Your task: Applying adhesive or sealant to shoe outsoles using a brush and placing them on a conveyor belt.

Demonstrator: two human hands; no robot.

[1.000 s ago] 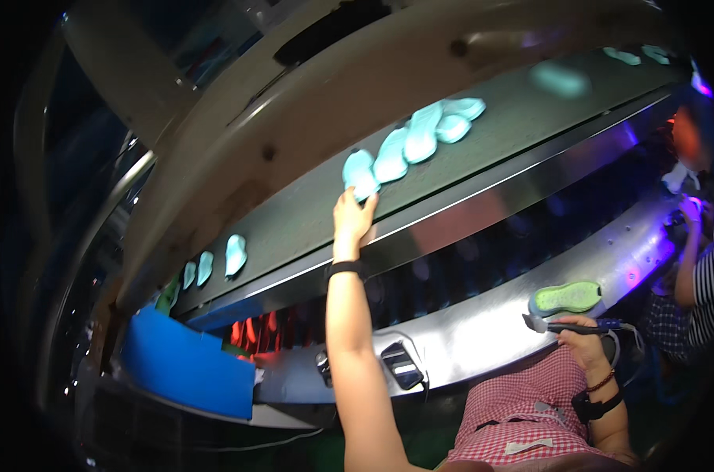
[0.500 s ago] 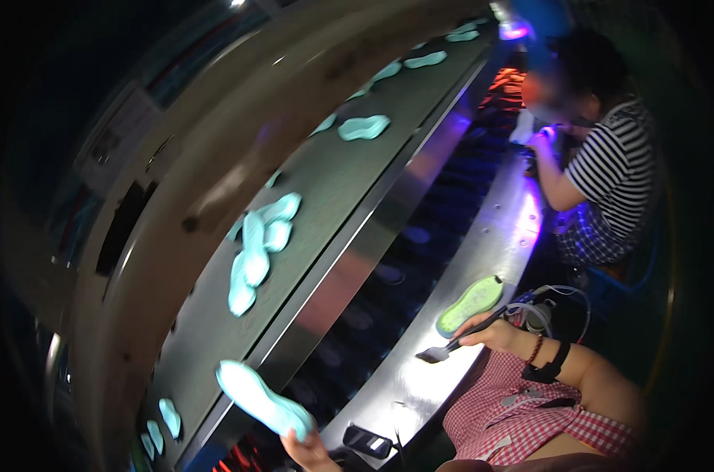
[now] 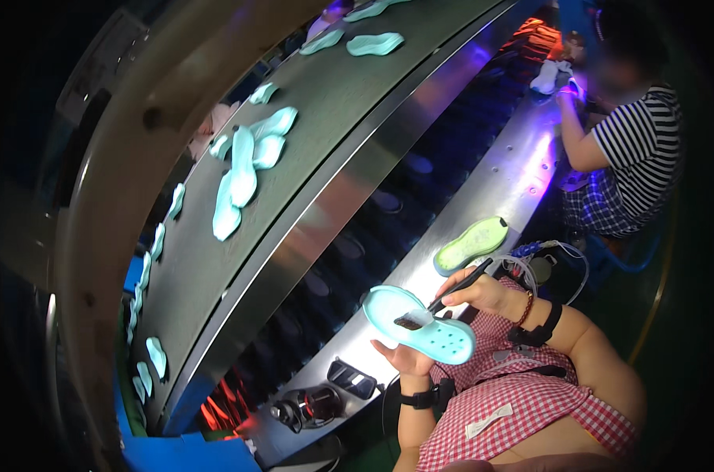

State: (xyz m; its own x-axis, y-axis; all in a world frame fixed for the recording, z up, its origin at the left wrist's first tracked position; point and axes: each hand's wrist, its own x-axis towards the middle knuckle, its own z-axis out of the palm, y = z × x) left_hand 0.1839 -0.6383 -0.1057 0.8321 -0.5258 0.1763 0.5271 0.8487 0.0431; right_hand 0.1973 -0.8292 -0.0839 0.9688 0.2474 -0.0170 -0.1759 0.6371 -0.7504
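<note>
Shoe sole (image 3: 420,324), light blue, perforated: held in front of the torso, cupped from below in left hand (image 3: 405,358), fingers curled under the edge, inner face turned up toward the head for access. Right hand (image 3: 479,291): closed in a pen grip around dark brush (image 3: 451,293), just above and to the right of the sole, bristle end resting on the sole's upper face where a dark patch shows; angled shaft judged to give fine control over the coated area. Green sole (image 3: 472,242): flat on steel ledge (image 3: 522,169), just beyond the right hand, near but not touching. Conveyor belt (image 3: 325,118): well beyond both hands, sloping up and left, carrying several more light blue soles (image 3: 243,169). Co-worker in striped shirt (image 3: 644,145): seated far to the right, hands occupied at the same ledge. Small dark containers (image 3: 313,405): low on the ledge, left of the left hand.
</note>
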